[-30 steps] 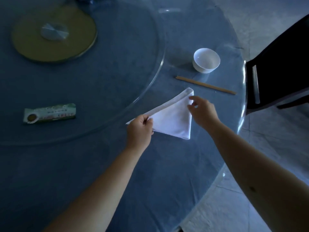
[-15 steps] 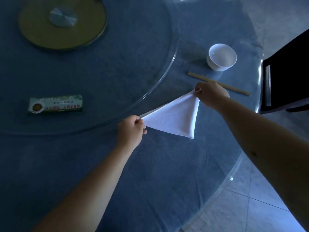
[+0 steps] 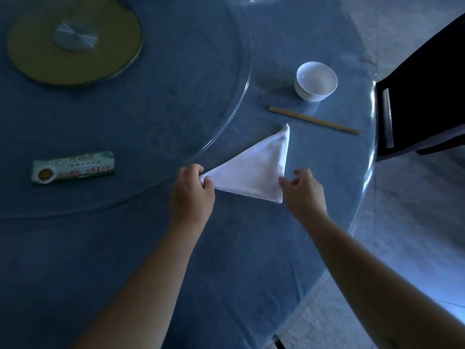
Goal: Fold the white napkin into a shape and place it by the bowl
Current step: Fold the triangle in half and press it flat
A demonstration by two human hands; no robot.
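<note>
White cloth napkin (image 3: 254, 170), folded into a flat triangle, lies on the round blue surface (image 3: 226, 260) between the 2 hands. The left hand (image 3: 192, 195) pinches the napkin's left corner between thumb and fingers. The right hand (image 3: 303, 191) sits just beside the napkin's right edge, near the bottom corner. Its fingers (image 3: 285, 182) are curled but loose, and they hold nothing. I cannot tell if the fingertips touch the cloth.

The napkin's top point reaches up and away from the right hand. Past that point lies a long thin wooden chopstick pair (image 3: 314, 120), slanted, and apart from the napkin. A small round white bowl (image 3: 315, 81) stands upright a little farther past it, just beside the chopstick pair.

Well to the left of the left hand lies a green and white paper packet (image 3: 73, 168). It rests on a big clear glass turntable (image 3: 241, 102), whose curved edge runs right by the left hand. Far beyond the left hand sits the turntable's round yellow base with a silver cap (image 3: 75, 39). To the right of the right hand, off the surface, stands a dark chair (image 3: 427, 96) on a pale tiled floor (image 3: 415, 222).
</note>
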